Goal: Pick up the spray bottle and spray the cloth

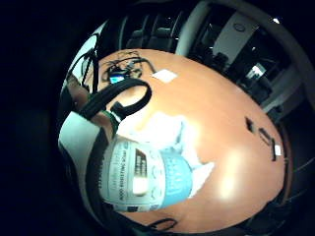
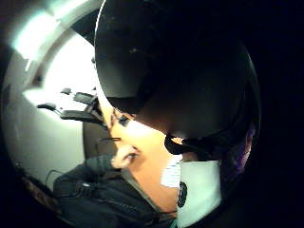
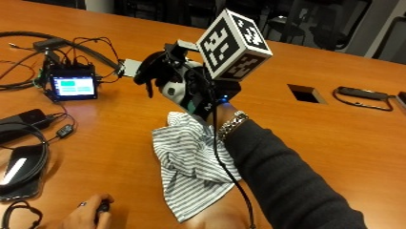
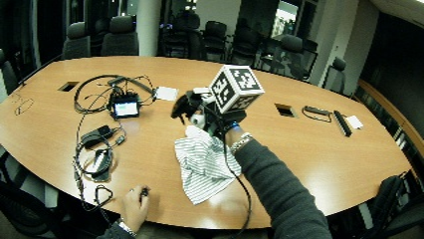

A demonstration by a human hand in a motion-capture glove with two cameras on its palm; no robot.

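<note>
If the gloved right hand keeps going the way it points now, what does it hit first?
The right hand, gripping the spray bottle, points toward the small screen device and its cables. Nothing seems nearer in that line, though the hand is raised, so depth is uncertain. The striped cloth lies below it.

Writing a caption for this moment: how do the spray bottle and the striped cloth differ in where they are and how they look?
The spray bottle is held up off the table in the gloved right hand; the striped cloth lies crumpled on the table, untouched by either hand. The bottle is a rigid shape with a printed white and blue label; the cloth is soft, folded and grey-striped. Both are light in colour, the bottle close above the cloth.
</note>
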